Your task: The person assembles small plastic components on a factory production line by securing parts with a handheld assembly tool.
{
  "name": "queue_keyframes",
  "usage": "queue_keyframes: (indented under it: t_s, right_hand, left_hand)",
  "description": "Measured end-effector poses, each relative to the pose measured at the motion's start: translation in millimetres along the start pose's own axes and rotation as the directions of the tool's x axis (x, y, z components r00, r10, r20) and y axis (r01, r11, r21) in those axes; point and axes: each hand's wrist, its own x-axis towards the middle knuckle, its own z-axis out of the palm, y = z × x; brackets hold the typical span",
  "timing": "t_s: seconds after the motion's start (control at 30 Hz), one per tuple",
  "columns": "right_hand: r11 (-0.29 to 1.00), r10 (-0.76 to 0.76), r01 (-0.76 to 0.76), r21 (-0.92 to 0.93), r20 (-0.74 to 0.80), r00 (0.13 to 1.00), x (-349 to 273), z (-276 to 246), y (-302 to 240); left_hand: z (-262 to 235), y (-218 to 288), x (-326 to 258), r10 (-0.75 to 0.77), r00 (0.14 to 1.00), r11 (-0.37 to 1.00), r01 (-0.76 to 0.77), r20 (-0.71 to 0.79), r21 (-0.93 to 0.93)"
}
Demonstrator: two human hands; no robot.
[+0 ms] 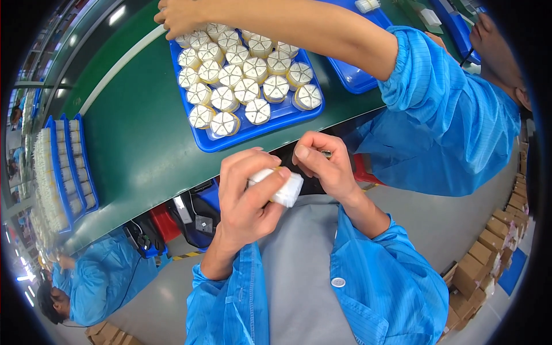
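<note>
Head view: near centre, my left hand (244, 192) grips a white block (292, 191), fingers hiding part; at its two o'clock, my right hand (334, 172) curls round a metallic piece (327, 153), mostly hidden.

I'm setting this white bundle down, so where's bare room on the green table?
Widest: the green table between the filled blue trays at left and the large blue tray. A narrow strip borders the large tray's near side. Crowded: the large tray, mostly covered by white bundles, its far end crossed by a co-worker's forearm.
</note>
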Motion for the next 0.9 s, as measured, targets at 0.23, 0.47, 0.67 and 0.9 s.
queue_keyframes:
  t_s: [0.23,0.47,0.67,0.9]
  right_hand:
    - [1.0,0.001,-0.001,-0.02,-0.004,1.0,-2.8,-1.3,4.1]
    - [0.999,-0.009,0.009,-0.04,-0.011,1.0,-2.4,-0.2,2.8]
    - [0.999,0.004,-0.004,-0.044,0.0,1.0,-3.6,0.2,2.7]
    - [0.999,-0.006,0.006,-0.044,-0.002,1.0,-4.0,1.0,3.2]
  left_hand:
    - [5.3,4.6,-8.2,-0.331,0.939,0.942,0.323,-0.09,-0.095]
    - [4.7,13.7,-8.1,-0.639,0.769,0.691,0.573,-0.002,-0.44]
    - [1.2,17.0,-8.7,-0.727,0.682,0.597,0.687,0.083,-0.414]
    - [-1.3,16.9,-8.3,-0.761,0.624,0.432,0.693,0.179,-0.578]
